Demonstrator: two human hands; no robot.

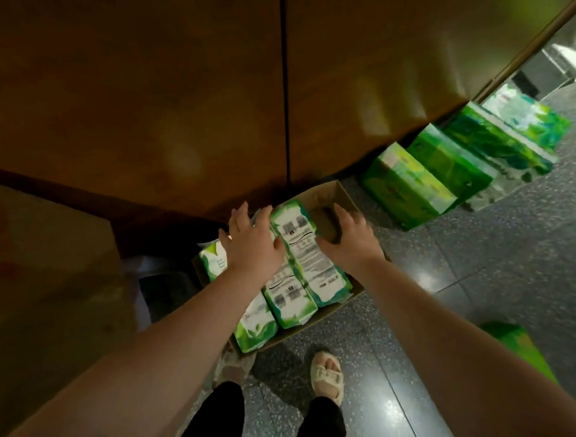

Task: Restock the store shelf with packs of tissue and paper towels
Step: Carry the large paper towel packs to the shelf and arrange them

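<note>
An open cardboard box (337,196) of plain brown board is seen on a dark, speckled, glossy tiled floor (480,276), and everything else is placed from it. Inside the box, soft rectangular tissue packs (310,260) in shiny green-and-white plastic wrap are packed side by side, their white printed panels facing up; the print is too blurred to be read. The far right corner of the box is left unfilled, so that bare cardboard is shown there.

The left hand (251,239) is laid flat over the packs at the far left of the box, its fingers spread and nearly straight, nothing being gripped. The right hand (350,238) is held at the right edge of the rightmost pack, beside the unfilled corner, its fingers loosely bent with the thumb touching the wrap; a closed grasp is not shown. That pack is thus bracketed between the two hands.

Beyond the box, a smooth brown wooden panel (142,92) with one dark vertical seam is seen. To the right of the box, larger green wrapped bundles (443,168) are lined up on the floor along the panel's foot. To the left of the box, a big brown carton (43,248) is seen. Nearer than the box, a foot in a pale sandal (327,373) is planted on the tiles.
</note>
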